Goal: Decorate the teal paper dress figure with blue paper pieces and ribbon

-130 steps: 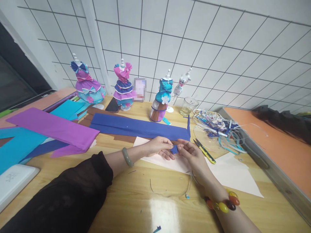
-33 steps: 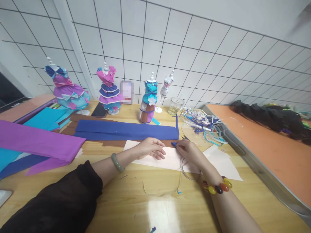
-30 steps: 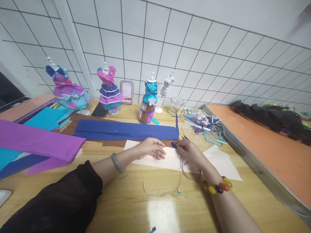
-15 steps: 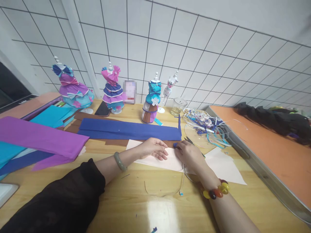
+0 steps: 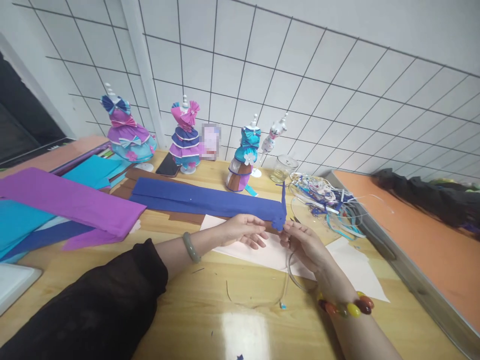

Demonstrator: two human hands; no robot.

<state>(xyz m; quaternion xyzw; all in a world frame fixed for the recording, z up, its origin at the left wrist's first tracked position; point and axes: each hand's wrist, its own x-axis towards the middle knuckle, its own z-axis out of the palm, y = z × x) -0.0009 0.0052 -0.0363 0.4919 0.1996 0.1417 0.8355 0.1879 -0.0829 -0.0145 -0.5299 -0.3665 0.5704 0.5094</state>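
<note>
A small blue paper flower is pinched at its edge between the thumb and fingers of my right hand. My left hand, its fingers spread and holding nothing, hovers just left of the flower. Under both hands lies a sheet of pale pink paper. Behind them stretches a long folded strip of blue crepe paper, over brown paper. The scissors beside my right hand are mostly hidden by it. A thin cord loops on the table in front.
Dressed miniature mannequins and a bare one stand along the tiled wall. Near them are a phone and a glass jar. Tangled ribbon scraps lie right, purple crepe paper left. A raised metal edge borders an orange surface.
My right hand has turned and lifted slightly, bringing the blue flower into fuller view. My left hand stays open nearby. The whole view has shifted a little.
</note>
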